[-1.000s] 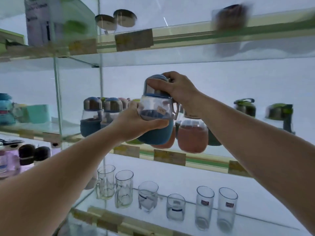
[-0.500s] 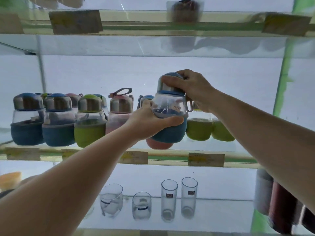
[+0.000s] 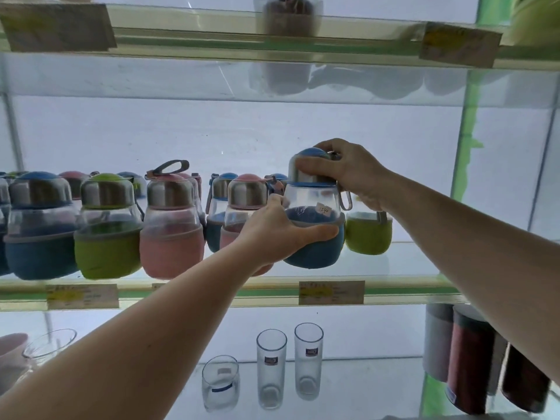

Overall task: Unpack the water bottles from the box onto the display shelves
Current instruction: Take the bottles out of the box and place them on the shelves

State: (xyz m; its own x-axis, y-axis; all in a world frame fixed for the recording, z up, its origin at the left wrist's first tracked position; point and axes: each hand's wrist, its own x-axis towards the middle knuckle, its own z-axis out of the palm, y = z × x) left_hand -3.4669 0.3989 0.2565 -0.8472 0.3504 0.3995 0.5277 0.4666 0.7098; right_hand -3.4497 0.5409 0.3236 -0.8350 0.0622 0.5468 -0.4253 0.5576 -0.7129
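Observation:
I hold a small round water bottle with a blue sleeve (image 3: pixel 315 250) and a steel cap over the middle glass shelf (image 3: pixel 403 268). My left hand (image 3: pixel 277 234) grips its belly from the left. My right hand (image 3: pixel 345 172) grips the cap from above and the right. Whether its base touches the glass, I cannot tell. Behind it on the right stands a green-sleeved bottle (image 3: pixel 368 234). To the left, a row of like bottles stands on the shelf: pink (image 3: pixel 171 237), green (image 3: pixel 106 241) and blue (image 3: pixel 39 237). The box is out of view.
Drinking glasses (image 3: pixel 307 365) stand on the lower glass shelf, and dark cylinders (image 3: pixel 468 362) at its right end. Price tags (image 3: pixel 331 292) hang on the shelf's front edge. An upper shelf (image 3: pixel 272 47) carries a dark jar. A green upright (image 3: pixel 462 165) bounds the bay at right.
Both hands have carried the blue bottle to the right along the shelf and lowered it, and my view has turned right with it.

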